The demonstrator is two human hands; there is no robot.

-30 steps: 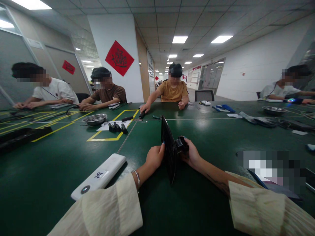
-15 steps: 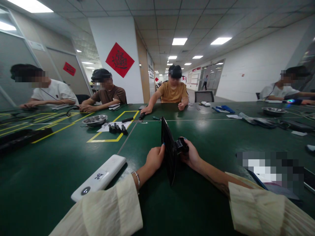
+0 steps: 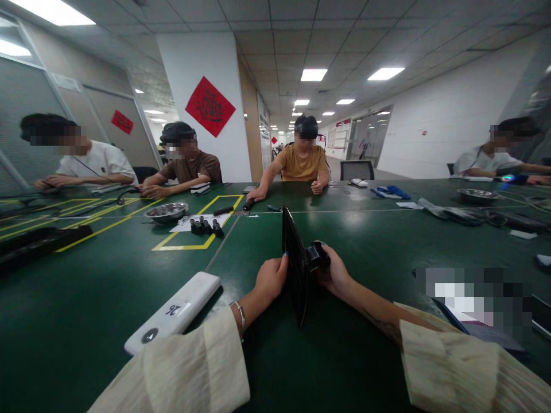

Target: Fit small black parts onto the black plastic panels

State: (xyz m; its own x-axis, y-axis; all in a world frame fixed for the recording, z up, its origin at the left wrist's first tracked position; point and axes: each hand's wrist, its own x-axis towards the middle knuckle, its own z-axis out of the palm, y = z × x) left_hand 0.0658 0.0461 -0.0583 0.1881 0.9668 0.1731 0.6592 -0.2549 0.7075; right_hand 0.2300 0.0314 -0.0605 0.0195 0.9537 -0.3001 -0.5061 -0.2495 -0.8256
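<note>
A thin, glossy black panel [image 3: 294, 269] stands nearly upright and edge-on to me, just above or on the green table. My left hand [image 3: 271, 279] is closed at its left side, thumb pressed on the face, the other fingers mostly hidden. From the panel's right side juts a black blocky mount [image 3: 317, 256]. Closed around that mount is my right hand [image 3: 336, 269], fingers partly hidden behind it. What kind of device the panel is, I cannot tell. A white power bank [image 3: 174, 312] marked 26 lies beside my left forearm.
Metal bowls [image 3: 167, 212] and several black cylindrical parts [image 3: 206, 226] sit farther back on the green table [image 3: 361, 235]. Across it, a person in a yellow shirt [image 3: 305, 162] reaches toward a dark tool. A partly blurred flat item [image 3: 473, 315] lies right of me.
Both hands keep the same hold on the panel and mount. The whole view has shifted very slightly; a distant walking figure has moved in the doorway.
</note>
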